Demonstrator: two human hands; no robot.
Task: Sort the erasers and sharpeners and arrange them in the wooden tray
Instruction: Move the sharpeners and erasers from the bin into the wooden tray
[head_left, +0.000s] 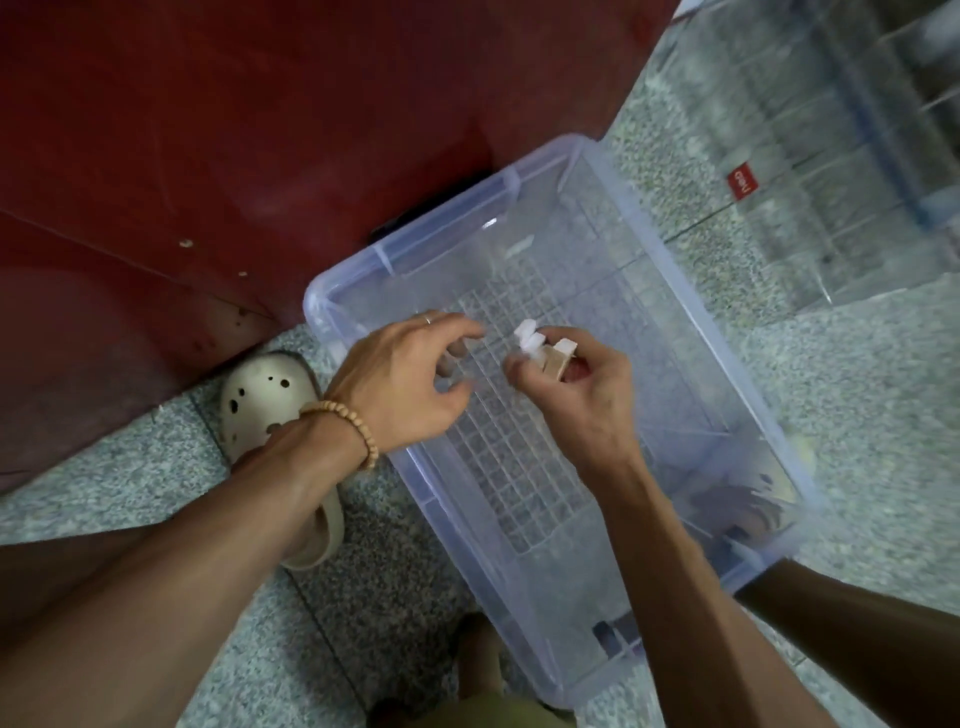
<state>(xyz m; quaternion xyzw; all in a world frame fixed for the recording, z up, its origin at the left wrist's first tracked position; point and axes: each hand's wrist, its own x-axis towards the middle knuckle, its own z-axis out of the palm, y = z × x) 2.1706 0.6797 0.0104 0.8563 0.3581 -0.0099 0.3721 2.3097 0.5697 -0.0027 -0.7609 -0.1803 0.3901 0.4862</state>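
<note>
My right hand (571, 387) grips a small bunch of white erasers (531, 336), one of them in a tan paper sleeve (558, 358), above a clear plastic bin (332, 306). My left hand (410, 374) hovers just left of them over the bin, its fingers loosely curled and holding nothing. The bin's floor shows only a moulded grid. No wooden tray or sharpener is in view.
The bin sits on a speckled grey floor. A dark red cabinet (234, 130) stands behind it at the left. A second clear container with a red label (740, 182) is at the upper right. My foot in a cream clog (270, 400) is beside the bin's left wall.
</note>
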